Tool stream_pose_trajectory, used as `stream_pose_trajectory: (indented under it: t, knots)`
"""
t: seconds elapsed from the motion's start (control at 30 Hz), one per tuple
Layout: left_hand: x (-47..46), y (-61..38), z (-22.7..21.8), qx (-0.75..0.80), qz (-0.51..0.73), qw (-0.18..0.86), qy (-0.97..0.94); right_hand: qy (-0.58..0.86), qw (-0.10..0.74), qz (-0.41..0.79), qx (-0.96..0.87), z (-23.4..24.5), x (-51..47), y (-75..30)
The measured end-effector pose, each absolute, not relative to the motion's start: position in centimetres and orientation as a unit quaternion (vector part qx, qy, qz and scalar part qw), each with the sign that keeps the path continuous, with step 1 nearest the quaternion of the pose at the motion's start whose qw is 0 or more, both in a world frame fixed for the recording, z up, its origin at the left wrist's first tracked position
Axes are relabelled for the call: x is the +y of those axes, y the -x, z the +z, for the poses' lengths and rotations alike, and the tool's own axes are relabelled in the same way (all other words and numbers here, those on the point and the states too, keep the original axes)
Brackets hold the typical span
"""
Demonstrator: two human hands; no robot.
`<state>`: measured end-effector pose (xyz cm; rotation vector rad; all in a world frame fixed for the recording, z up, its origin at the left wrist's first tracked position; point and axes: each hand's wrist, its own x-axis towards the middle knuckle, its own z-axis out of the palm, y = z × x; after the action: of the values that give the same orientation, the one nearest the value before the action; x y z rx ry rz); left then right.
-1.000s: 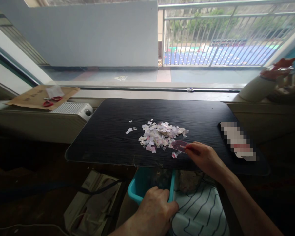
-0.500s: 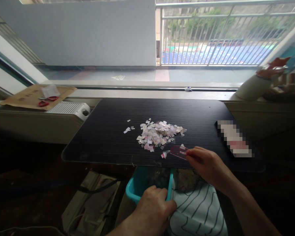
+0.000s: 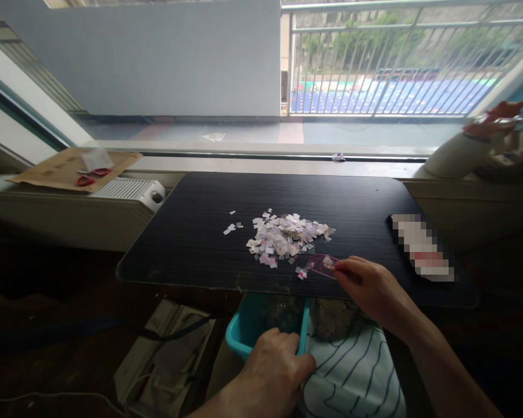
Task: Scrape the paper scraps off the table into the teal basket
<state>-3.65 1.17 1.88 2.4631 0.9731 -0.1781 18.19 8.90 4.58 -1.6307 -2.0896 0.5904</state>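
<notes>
On the dark tabletop [image 3: 192,232] lies a loose heap of small white and pinkish paper scraps [image 3: 283,235]. My right hand [image 3: 366,284] pinches a pink, see-through plastic protractor [image 3: 319,264] with a curved edge, held low at the heap's near right side. A scrap or two shows on or behind the protractor, and a few more scraps [image 3: 302,273] lie just left of it. My left hand [image 3: 274,363] is wrapped over the near rim of a turquoise plastic bin [image 3: 239,337] below the table's front edge. Clear, crumpled-looking stuff is inside the bin, too dark to make out.
At the table's right lies a dark-edged, blurred-out flat object [image 3: 422,247]. Red-handled scissors [image 3: 91,176] rest on a brown envelope [image 3: 52,171] at left, beside a white heater [image 3: 135,191]. A striped cloth [image 3: 353,371] covers my lap. An open box [image 3: 165,348] stands below left.
The view has shifted slightly, moving the table a little to the right in frame. My right hand has slid the protractor slightly away from the front edge. My left hand keeps its grip.
</notes>
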Motion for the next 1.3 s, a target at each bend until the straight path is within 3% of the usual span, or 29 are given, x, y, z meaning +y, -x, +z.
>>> stream_pose_trajectory:
  t: [0.77,1.0,1.3]
  knots:
    - [1.3,3.1,2.4,0.348,-0.072,0.228,-0.907,0.603,0.222,0.240,-0.728,4.9,7.7,-19.6]
    - [1.1,3.2,2.2,0.349,-0.061,0.225,-0.908,0.613,0.176,0.234,-0.734,5.2,7.7,-19.8]
    - [1.2,3.3,2.2,0.341,-0.056,0.220,-0.912,0.631,0.232,0.207,-0.711,4.6,8.5,-20.0]
